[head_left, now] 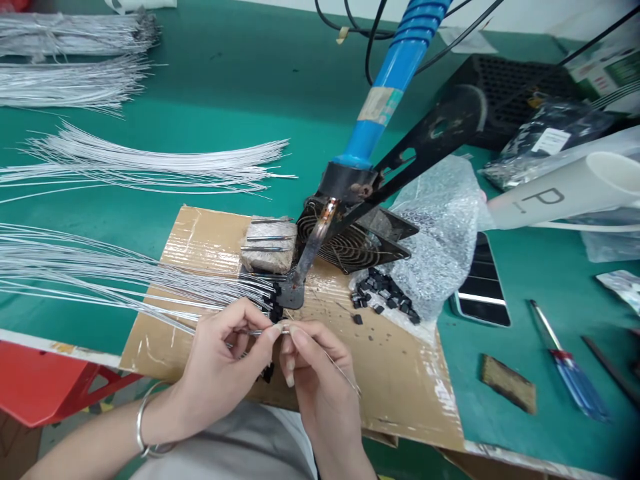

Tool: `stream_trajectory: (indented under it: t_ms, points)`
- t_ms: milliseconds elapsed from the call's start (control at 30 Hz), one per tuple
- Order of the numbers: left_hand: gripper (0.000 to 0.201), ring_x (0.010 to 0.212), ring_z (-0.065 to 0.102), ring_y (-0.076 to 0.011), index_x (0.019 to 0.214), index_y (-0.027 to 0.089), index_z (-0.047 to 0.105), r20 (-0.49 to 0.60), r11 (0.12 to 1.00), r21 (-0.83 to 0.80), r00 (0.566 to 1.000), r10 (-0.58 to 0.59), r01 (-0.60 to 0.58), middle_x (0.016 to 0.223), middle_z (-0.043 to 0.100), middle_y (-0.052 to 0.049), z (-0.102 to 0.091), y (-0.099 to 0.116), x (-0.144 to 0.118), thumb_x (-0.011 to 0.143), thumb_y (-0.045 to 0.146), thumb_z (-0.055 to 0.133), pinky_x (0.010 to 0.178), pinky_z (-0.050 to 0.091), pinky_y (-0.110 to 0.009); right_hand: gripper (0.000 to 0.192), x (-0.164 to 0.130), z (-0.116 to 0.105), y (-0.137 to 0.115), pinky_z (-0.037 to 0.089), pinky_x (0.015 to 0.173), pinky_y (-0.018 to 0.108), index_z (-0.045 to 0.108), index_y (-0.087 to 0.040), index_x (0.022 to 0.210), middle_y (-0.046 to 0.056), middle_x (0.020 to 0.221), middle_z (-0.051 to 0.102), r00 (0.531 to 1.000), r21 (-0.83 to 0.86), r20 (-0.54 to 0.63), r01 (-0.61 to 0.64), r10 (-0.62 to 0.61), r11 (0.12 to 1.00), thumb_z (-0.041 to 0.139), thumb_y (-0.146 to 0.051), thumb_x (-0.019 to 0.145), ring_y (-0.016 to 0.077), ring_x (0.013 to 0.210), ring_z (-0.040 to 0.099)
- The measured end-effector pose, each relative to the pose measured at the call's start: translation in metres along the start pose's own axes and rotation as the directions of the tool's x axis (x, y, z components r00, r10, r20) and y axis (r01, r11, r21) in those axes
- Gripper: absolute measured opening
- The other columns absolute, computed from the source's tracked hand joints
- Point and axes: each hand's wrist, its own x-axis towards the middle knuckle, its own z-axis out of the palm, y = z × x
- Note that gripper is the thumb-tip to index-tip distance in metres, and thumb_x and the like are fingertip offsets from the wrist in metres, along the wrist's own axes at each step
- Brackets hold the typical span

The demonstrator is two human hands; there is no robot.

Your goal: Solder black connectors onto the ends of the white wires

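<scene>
Left hand (225, 363) pinches a thin wire (250, 331) between thumb and forefinger; right hand (313, 373) pinches a thin strand of solder (343, 373), its fingertips meeting the left's. Just beyond the fingertips, a soldering iron (380, 113) tip rests on a taped cardboard sheet (400, 380). Green bench mat (240, 87) underneath, with wire bundles (125, 160) left of the hands, small black parts (385, 293), phone (480, 287) and screwdriver (570, 363) to the right.

Left hand: my left hand (225, 360) sits low, just short of the soldering iron tip (295, 283), thumb and forefinger pinched together.
Right hand: my right hand (315, 373) is right beside it, fingertips pinched, touching the left's.
Wrists: both forearms angle up toward that tip, a bangle on the left.
</scene>
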Motion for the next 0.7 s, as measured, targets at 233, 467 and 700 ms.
stream_trajectory:
  t_ms: [233, 467, 700]
  points:
    - [0.021, 0.046, 0.039, -0.009, 0.072, 0.018, 0.063, -0.034, 0.998, -0.049, 0.999, -0.039, 0.037, 0.056, 0.055, 0.002, -0.0015, 0.0051, 0.0023, 0.09, 0.031, 0.064, 0.042, 0.027, -0.022, 0.027, 0.0035, -0.0036, -0.002, 0.049, 0.047, 0.014, 0.086, -0.022, 0.086, 0.001, 0.067, 0.069, 1.0, -0.015, -0.016, -0.002, 0.002, 1.0, 0.088, -0.048, 0.079, 0.0073, 0.052, 0.059]
    - [0.018, 0.047, 0.047, -0.0092, 0.074, 0.018, 0.065, -0.064, 0.994, -0.105, 0.998, -0.01, 0.004, 0.058, 0.063, 0.0, -0.0032, 0.0077, 0.006, 0.089, 0.027, 0.066, 0.042, 0.035, -0.02, 0.021, -0.0011, -0.0069, 0.0009, 0.052, 0.055, 0.019, 0.086, -0.025, 0.089, 0.001, 0.074, 0.073, 0.997, -0.159, -0.042, 0.063, -0.071, 0.985, 0.087, -0.044, 0.081, 0.0097, 0.058, 0.063]
    - [0.017, 0.05, 0.051, -0.0094, 0.071, 0.017, 0.067, -0.09, 0.996, -0.043, 0.994, 0.068, -0.072, 0.059, 0.062, 0.0, -0.002, 0.0039, 0.0034, 0.088, 0.022, 0.069, 0.044, 0.038, -0.019, 0.017, -0.0016, -0.0064, 0.0023, 0.051, 0.051, 0.021, 0.085, -0.023, 0.083, 0.0, 0.065, 0.071, 0.996, -0.183, -0.043, 0.063, -0.072, 0.981, 0.088, -0.039, 0.081, 0.0104, 0.053, 0.061]
